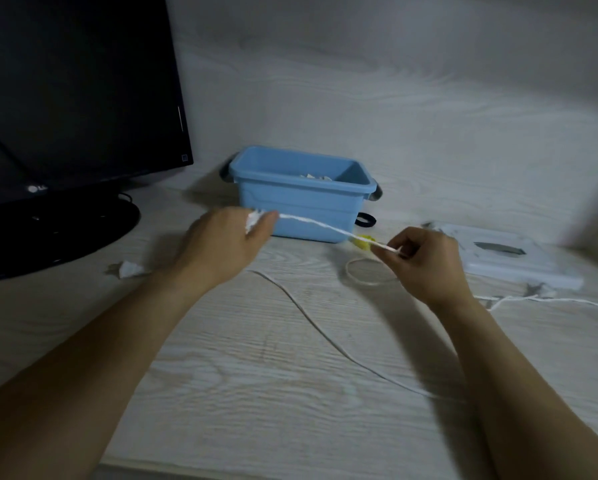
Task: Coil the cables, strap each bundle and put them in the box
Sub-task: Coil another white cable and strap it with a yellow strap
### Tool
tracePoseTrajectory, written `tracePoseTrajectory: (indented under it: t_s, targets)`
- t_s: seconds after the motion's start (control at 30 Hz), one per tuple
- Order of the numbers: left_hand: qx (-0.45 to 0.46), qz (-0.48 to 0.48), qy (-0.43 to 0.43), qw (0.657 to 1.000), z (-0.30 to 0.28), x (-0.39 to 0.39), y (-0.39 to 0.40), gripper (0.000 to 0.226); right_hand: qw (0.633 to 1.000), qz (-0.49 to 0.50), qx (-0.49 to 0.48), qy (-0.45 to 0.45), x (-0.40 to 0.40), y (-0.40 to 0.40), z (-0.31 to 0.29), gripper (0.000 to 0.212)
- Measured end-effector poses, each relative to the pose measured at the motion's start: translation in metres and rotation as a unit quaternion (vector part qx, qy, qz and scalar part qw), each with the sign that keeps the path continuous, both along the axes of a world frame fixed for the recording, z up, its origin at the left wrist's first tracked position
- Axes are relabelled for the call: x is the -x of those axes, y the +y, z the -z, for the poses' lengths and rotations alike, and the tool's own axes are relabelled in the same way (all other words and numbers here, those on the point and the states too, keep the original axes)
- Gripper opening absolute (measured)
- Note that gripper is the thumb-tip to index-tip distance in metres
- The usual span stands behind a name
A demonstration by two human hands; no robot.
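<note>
The left hand (221,244) grips one end of a white cable (311,221), with its white plug poking out of the fist. The right hand (425,258) pinches the same cable further along. The cable stretches tight between the hands, and the rest trails loose over the tabletop (256,375). Something white already lies in the blue box (301,199), too small to name. This cable is not coiled or strapped yet. A black strap (366,220) lies beside the box.

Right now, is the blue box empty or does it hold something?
Not empty: the blue box holds something white, visible above its front rim.
</note>
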State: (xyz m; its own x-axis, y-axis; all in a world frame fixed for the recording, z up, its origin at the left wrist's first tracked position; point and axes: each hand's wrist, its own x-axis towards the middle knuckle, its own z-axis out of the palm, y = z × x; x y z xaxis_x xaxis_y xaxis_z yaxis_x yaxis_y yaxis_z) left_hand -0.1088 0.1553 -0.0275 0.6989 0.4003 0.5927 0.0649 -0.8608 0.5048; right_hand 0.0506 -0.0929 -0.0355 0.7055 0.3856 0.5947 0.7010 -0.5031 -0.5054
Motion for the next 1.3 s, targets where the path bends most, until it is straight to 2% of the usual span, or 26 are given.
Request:
tracePoseTrajectory:
  t_s: [0.13,0.27,0.43,0.57,0.63,0.7,0.83,0.87,0.97,1.03,1.1,1.2,1.3]
  targets:
    - [0.044,-0.110,-0.101,0.988,0.000,0.001,0.026,0.059,0.994,0.105,-0.026,0.030,-0.021,-0.017,0.005,0.027]
    - [0.058,-0.124,-0.108,0.985,0.006,-0.002,0.033,0.063,0.986,0.149,0.006,0.069,-0.027,-0.022,0.008,0.037]
    - [0.054,-0.072,-0.094,0.991,0.004,-0.004,0.018,0.062,0.997,0.010,0.066,0.026,-0.002,0.000,-0.001,0.051]
    - [0.045,-0.032,-0.064,0.996,0.004,-0.003,0.007,0.064,0.987,-0.156,0.015,0.042,0.031,0.026,0.004,0.059]
    - [0.031,-0.001,-0.053,0.998,0.001,-0.002,-0.001,0.062,0.978,-0.204,-0.010,0.043,0.048,0.039,0.006,0.053]
    - [0.021,0.029,-0.041,0.999,0.000,-0.001,-0.007,0.061,0.966,-0.248,-0.044,0.062,0.061,0.048,0.005,0.038]
    - [0.019,0.067,-0.012,0.998,0.001,0.000,-0.013,0.065,0.962,-0.263,-0.048,0.057,0.068,0.053,0.008,0.009]
    - [0.022,0.079,-0.007,0.997,0.001,0.000,-0.015,0.064,0.962,-0.262,-0.053,0.055,0.068,0.053,0.009,0.011]
    - [0.040,0.118,0.001,0.992,0.002,0.000,-0.023,0.064,0.966,-0.248,-0.065,0.009,0.066,0.053,0.009,0.038]
    - [0.054,0.146,-0.004,0.988,0.004,0.000,-0.027,0.062,0.965,-0.253,-0.058,-0.027,0.066,0.053,0.008,0.027]
    - [0.054,0.162,-0.009,0.985,0.005,0.000,-0.030,0.063,0.963,-0.259,-0.078,0.015,0.068,0.053,0.005,0.013]
    - [0.060,0.158,-0.002,0.986,0.005,-0.001,-0.030,0.067,0.955,-0.269,-0.110,0.066,0.068,0.051,0.005,0.017]
    - [0.081,0.196,0.030,0.977,0.000,0.002,-0.032,0.067,0.947,-0.282,-0.146,0.054,0.069,0.051,0.001,0.017]
